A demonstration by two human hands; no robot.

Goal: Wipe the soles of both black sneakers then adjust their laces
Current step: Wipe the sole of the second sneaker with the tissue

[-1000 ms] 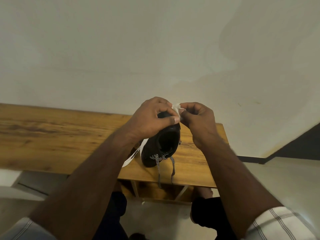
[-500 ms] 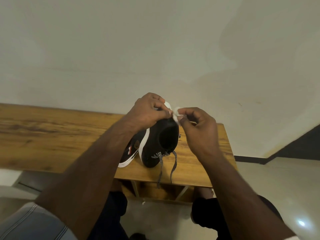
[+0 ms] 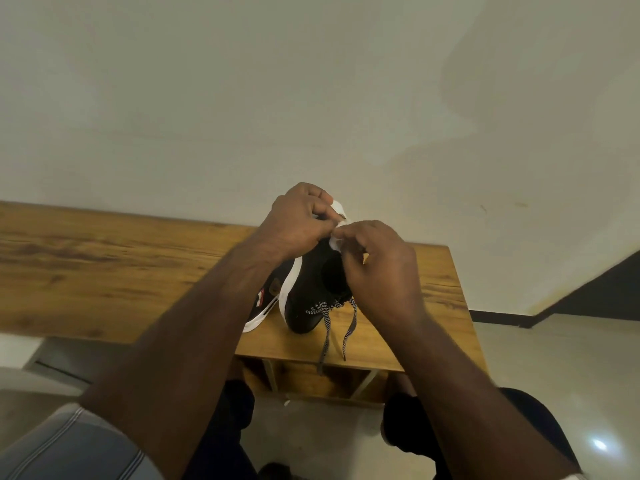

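Observation:
A black sneaker (image 3: 308,299) with a white sole stands tilted on its side on the wooden bench (image 3: 104,271), its black-and-white laces (image 3: 332,327) hanging over the front edge. My left hand (image 3: 298,223) grips its heel end from above. My right hand (image 3: 377,268) pinches a small white wipe (image 3: 335,241) against the heel rim, touching the left fingers. A second black sneaker (image 3: 265,299) with a red-and-white mark lies behind the first, mostly hidden by my left forearm.
The bench stands against a plain cream wall (image 3: 311,98), with open shelf compartments (image 3: 311,375) under its top. My knees in dark trousers (image 3: 408,420) are just below the bench's front edge. Pale floor (image 3: 554,358) lies to the right.
The sneaker has been tipped further so more of its white sole edge shows. My right hand with the wipe has moved down and in over the heel opening.

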